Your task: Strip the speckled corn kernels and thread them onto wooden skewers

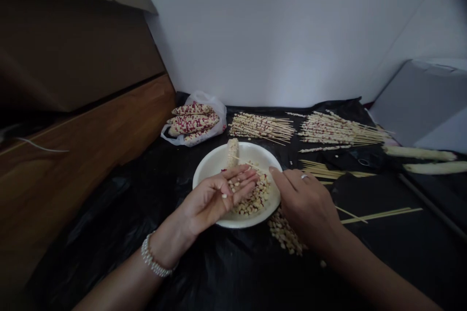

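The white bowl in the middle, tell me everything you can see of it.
The white bowl is round, shallow and smooth, glossy like ceramic or plastic. It stands upright on the black plastic sheet. Loose pale kernels lie in its near right part, and a pale cob leans on its far rim. The left hand, palm up with kernels on it, hovers over its near side; the right hand is at its right rim.

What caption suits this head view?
Left hand cupping corn kernels over a white bowl, right hand at its rim, threaded skewers behind.
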The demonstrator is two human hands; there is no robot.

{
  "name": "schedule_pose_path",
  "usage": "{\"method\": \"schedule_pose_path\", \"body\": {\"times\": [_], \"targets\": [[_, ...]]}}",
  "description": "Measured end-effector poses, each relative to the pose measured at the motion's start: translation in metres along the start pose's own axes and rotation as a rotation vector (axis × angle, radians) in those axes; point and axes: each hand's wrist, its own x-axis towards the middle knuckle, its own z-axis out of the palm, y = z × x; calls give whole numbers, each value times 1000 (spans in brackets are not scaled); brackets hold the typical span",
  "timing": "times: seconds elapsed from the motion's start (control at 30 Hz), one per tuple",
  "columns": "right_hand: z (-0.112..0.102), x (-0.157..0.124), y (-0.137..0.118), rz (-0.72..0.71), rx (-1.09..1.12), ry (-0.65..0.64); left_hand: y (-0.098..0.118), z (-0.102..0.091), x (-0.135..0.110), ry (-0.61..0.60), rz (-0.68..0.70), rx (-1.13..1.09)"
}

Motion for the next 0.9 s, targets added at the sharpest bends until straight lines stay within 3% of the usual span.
{"method": "schedule_pose_path", "body": {"times": [0.17, 0.33, 0.47, 0.73, 0.9], "targets": [[4, 0, 6, -15, 61, 45, 7, -8, 1, 58, 56, 81], [8, -4, 5, -8, -22, 12, 6, -5, 2, 86, 63, 106], [6, -5, 4, 1, -65, 60, 7, -3, 1, 141, 51, 90], [3, -3, 5, -90, 89, 168, 7, -6, -1, 140, 71, 35], [0, -3, 3, -77, 13, 121, 7, -5, -1, 202, 138, 78]]}}
